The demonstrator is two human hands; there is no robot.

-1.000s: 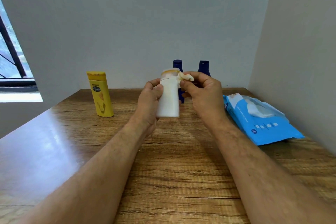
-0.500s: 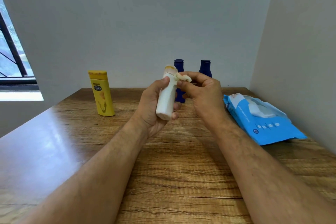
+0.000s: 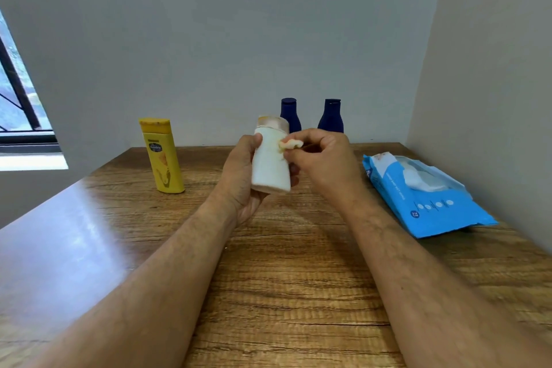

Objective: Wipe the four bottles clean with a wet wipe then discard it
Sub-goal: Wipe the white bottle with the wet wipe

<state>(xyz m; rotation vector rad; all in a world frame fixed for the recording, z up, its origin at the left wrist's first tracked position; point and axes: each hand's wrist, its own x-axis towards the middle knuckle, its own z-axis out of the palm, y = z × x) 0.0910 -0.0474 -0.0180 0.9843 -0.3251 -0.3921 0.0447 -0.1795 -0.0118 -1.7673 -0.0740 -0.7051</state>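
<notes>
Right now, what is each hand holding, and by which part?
The left hand grips the white bottle around its body, clear of the table. The right hand pinches a bunched wet wipe at the fingertips, against the bottle's shoulder.

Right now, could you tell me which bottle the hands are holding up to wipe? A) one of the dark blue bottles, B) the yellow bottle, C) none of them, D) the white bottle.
D: the left hand grips the white bottle above the table while the right hand pinches the wipe against it.
</notes>
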